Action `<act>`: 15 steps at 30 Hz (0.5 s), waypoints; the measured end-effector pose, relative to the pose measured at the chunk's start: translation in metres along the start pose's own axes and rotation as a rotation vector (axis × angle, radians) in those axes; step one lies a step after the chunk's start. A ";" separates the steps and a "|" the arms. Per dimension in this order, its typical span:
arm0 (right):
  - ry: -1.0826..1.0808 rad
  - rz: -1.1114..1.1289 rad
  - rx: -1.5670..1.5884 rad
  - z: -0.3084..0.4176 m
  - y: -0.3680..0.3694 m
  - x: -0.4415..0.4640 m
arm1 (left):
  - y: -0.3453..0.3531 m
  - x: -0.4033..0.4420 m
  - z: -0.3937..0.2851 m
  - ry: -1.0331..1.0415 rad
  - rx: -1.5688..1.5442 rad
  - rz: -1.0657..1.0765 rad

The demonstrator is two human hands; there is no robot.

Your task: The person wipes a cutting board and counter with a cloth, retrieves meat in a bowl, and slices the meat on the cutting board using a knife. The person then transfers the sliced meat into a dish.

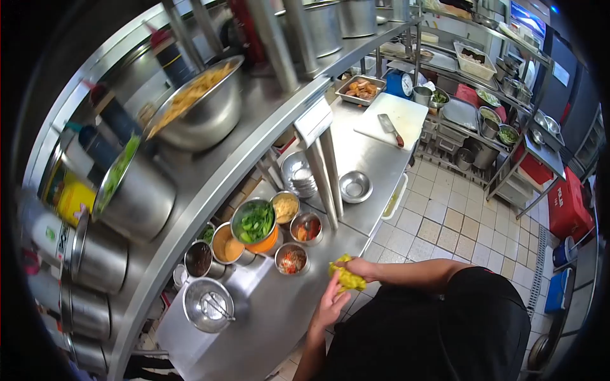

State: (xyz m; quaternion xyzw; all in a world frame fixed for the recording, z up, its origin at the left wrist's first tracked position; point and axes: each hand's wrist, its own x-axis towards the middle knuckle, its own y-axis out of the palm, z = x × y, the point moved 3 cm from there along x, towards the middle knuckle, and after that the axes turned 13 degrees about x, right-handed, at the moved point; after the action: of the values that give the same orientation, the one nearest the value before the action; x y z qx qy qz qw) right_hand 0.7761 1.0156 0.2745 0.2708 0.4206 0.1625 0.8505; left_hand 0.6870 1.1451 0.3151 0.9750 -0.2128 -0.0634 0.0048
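A crumpled yellow cloth is in my right hand, whose fingers are wrapped round it at the counter's front edge. Just below it, my left hand has its fingers stretched out beside the cloth, touching or nearly touching its lower side. The nearest container is a small metal pot of chopped red and white food. Behind that stand a pot with red and orange contents and a bowl of green leaves. The palm side of my right hand is hidden.
A steel counter bears a metal bowl with a utensil and an empty bowl. Farther back, a cleaver lies on a white board. An overhead shelf with large pots crosses the left side; posts rise from the counter.
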 end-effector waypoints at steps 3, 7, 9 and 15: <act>-0.096 -0.132 -0.154 0.075 -0.059 -0.022 | -0.004 0.014 -0.024 -0.041 0.069 0.161; -0.439 -0.395 -0.536 0.209 -0.149 -0.043 | 0.005 0.051 -0.026 -0.134 0.163 0.033; -0.548 -0.417 -0.569 0.257 -0.192 -0.029 | 0.018 0.081 -0.021 -0.208 0.286 0.004; -0.859 -0.343 -1.720 0.283 -0.255 0.067 | 0.085 0.172 -0.031 -0.288 0.308 0.057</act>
State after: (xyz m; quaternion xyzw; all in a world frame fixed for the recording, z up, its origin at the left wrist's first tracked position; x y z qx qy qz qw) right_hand 1.0561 0.7534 0.2217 -0.4711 -0.1536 0.1754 0.8507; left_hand 0.8102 0.9957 0.3277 0.9387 -0.2458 -0.1687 -0.1729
